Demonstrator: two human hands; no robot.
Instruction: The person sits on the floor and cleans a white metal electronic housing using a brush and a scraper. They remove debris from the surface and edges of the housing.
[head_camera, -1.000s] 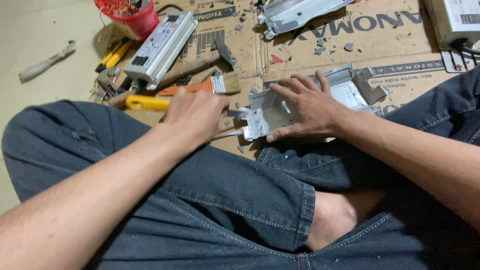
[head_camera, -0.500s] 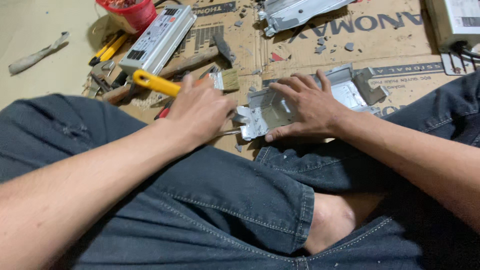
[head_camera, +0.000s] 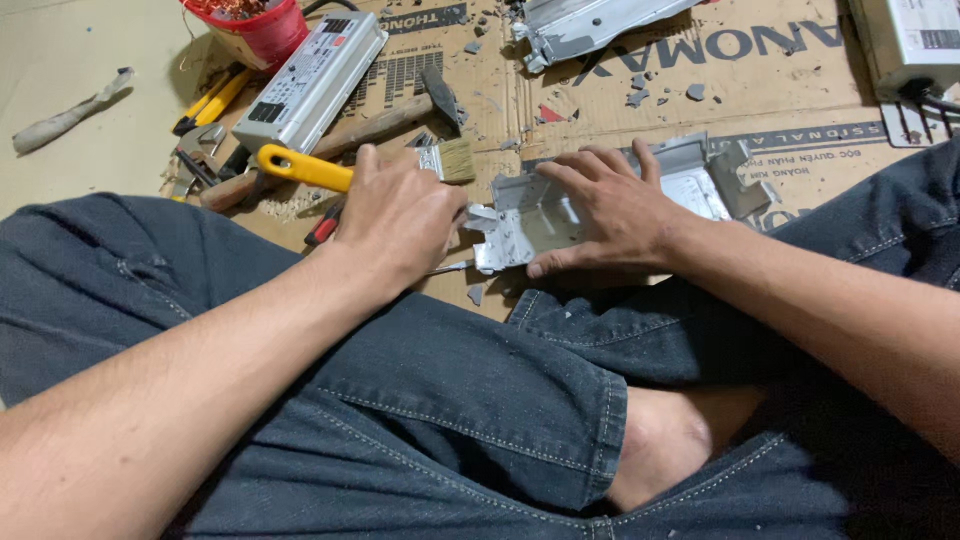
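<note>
Two bare hands are seen low over a sheet of flattened cardboard (head_camera: 800, 110) spread on the floor, between the person's folded, jeans-clad legs. The left hand (head_camera: 400, 215) is clenched around a yellow-handled tool (head_camera: 303, 166); the handle juts out up-left past the knuckles, and a thin metal tip shows beneath the hand, pointing at the near-left corner of a bent grey metal casing (head_camera: 530, 215). The right hand (head_camera: 610, 210) is laid flat on that casing, fingers spread, thumb along its near edge; nothing is grasped, the piece is only pressed down. The casing lies on the cardboard just ahead of the right knee.

Against the frame half a second back: the yellow handle is raised slightly higher and the left hand is shifted closer to the casing corner. A full second back the tool lay flatter on the cardboard under the hand. The right hand's placement is unchanged.

Outward from the hands: a small paintbrush (head_camera: 448, 160) is noted just beyond the left hand, then a wooden-handled hammer (head_camera: 380, 125) lying aslant. Farther left, a long grey power-supply box (head_camera: 310, 80), pliers with yellow grips (head_camera: 210, 100) and a red tub (head_camera: 262, 28) holding copper scraps. Grey metal chips (head_camera: 640, 92) are scattered mid-cardboard. Another opened metal housing (head_camera: 590, 22) lies at the top edge.
</note>
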